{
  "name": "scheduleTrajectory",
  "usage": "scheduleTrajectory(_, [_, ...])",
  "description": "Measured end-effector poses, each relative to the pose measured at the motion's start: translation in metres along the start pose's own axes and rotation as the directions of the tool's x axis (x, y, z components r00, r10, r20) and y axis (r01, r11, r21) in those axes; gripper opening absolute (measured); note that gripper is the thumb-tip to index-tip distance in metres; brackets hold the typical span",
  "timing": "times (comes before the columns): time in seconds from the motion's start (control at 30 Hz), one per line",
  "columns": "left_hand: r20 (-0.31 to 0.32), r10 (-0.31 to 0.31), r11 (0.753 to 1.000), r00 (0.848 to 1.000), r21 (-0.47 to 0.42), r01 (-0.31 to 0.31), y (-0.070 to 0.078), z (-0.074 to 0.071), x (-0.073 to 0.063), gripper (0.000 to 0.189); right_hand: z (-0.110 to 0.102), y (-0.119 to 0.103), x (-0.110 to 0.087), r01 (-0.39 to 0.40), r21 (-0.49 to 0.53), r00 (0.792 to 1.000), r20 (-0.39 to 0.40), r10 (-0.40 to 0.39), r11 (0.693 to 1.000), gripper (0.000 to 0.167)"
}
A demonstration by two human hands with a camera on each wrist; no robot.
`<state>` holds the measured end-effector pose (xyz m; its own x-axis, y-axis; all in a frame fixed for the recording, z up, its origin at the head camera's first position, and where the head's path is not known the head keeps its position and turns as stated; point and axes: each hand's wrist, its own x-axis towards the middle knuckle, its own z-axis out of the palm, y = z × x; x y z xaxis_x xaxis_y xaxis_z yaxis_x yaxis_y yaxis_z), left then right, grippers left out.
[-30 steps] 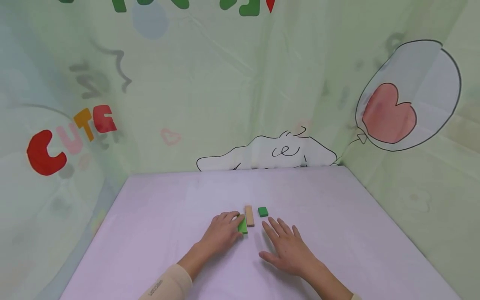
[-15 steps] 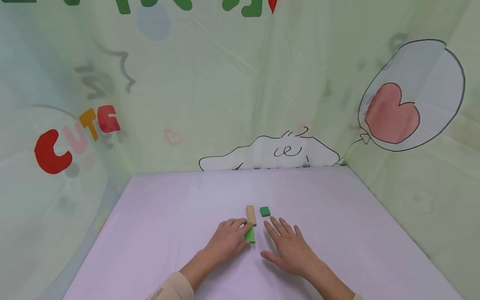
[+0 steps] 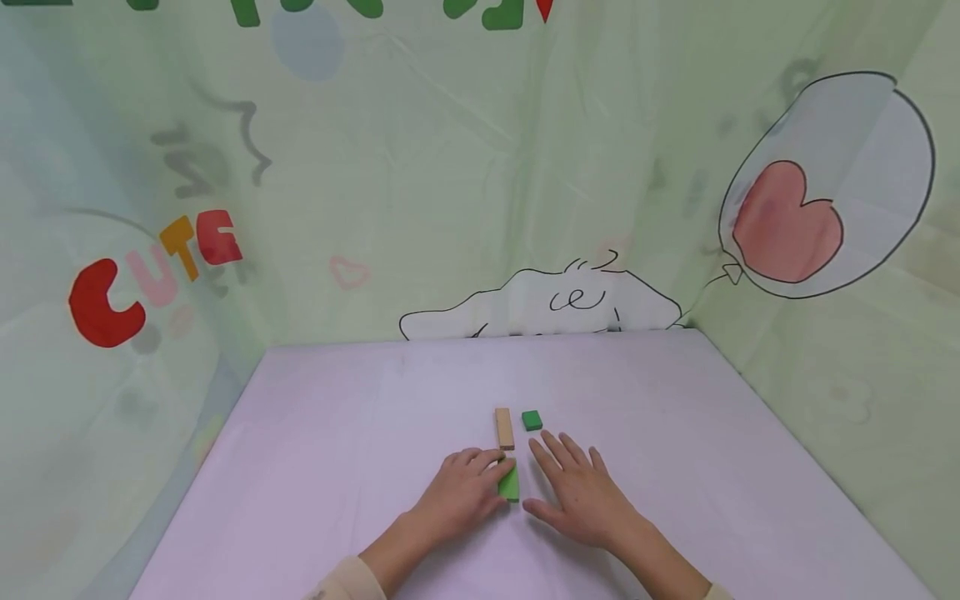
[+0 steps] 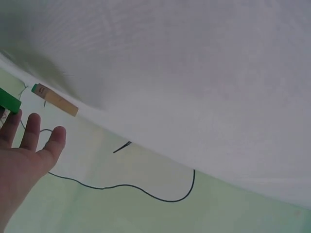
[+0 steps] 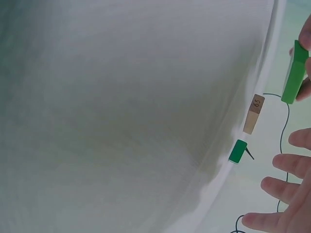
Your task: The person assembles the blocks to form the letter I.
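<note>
In the head view my left hand [image 3: 457,493] pinches a light green rectangular block [image 3: 511,485] between thumb and fingers. Just beyond it lies a natural wood block [image 3: 504,428], long side pointing away from me. A small dark green square block [image 3: 532,420] sits to the right of the wood one. My right hand [image 3: 588,500] holds nothing; its spread fingers point toward the dark green block from the near side. From the right wrist, the light green block [image 5: 294,75] shows between the left fingers, and the wood block [image 5: 254,114] carries dark marks on its end.
A pale lilac cloth covers the table [image 3: 360,417]. Light green printed curtains [image 3: 420,183] rise behind it and on both sides, with a balloon drawing [image 3: 783,225] at right and coloured letters at left.
My left hand has drawn the light green block toward me and slightly right, from beside the wood block to its near end. The right hand has stayed almost still.
</note>
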<state>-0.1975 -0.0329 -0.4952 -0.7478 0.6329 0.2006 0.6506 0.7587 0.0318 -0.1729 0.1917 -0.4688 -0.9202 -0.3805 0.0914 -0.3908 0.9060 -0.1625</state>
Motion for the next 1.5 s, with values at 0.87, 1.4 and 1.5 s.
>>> scheduleTrajectory(0.87, [-0.051,0.050,0.998,0.997,0.034,-0.048,0.020,0.005,-0.018,0.050,-0.003,0.003,-0.005,0.027,0.025,0.999,0.037,-0.028,0.999,0.095])
scheduleTrajectory(1.4, [-0.048,0.063,0.997,0.997,0.046,-0.061,0.028,0.010,-0.024,0.047,-0.008,0.001,-0.006,0.031,0.030,0.997,0.069,-0.033,0.999,0.096])
scheduleTrajectory(1.5, [-0.033,0.064,0.997,0.997,0.050,-0.063,0.029,0.010,-0.024,0.048,-0.007,0.002,-0.007,0.032,0.035,0.997,0.066,-0.034,0.999,0.096])
